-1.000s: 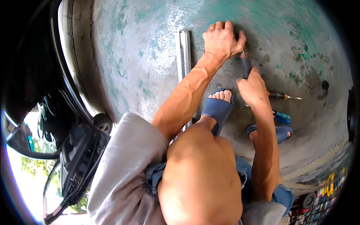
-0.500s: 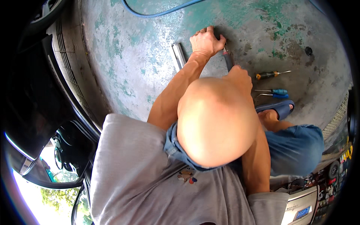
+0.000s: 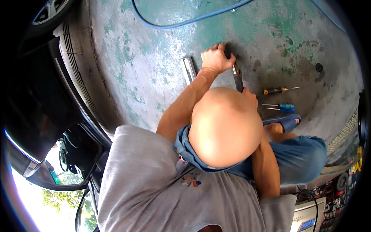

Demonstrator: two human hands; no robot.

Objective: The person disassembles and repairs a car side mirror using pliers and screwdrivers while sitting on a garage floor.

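Note:
My left hand (image 3: pixel 217 58) is down near the floor, fingers curled and thumb bent toward the pliers' jaws. What it holds is hidden; only a dark patch shows between thumb and fingers. Beside that thumb are the metal jaws of dark-handled pliers (image 3: pixel 238 81). Wrapped round the lower end of the handles is my right hand (image 3: pixel 251 98), partly hidden behind my bare raised knee (image 3: pixel 226 127). A silver metal bar or channel (image 3: pixel 188 69) lies on the floor left of my left forearm.
To the right lie a black-and-orange screwdriver (image 3: pixel 276 91) and blue-handled tools (image 3: pixel 285 107), close to my sandalled foot (image 3: pixel 288 121). A small black round piece (image 3: pixel 319 68) rests farther right. A blue hose (image 3: pixel 170 26) curves across the far floor. A black car (image 3: pixel 42 100) stands at the left.
The whole view has shifted, so floor and tools sit lower in it. More of the pliers' metal jaws shows between my hands. Both hands keep about the same place over the floor.

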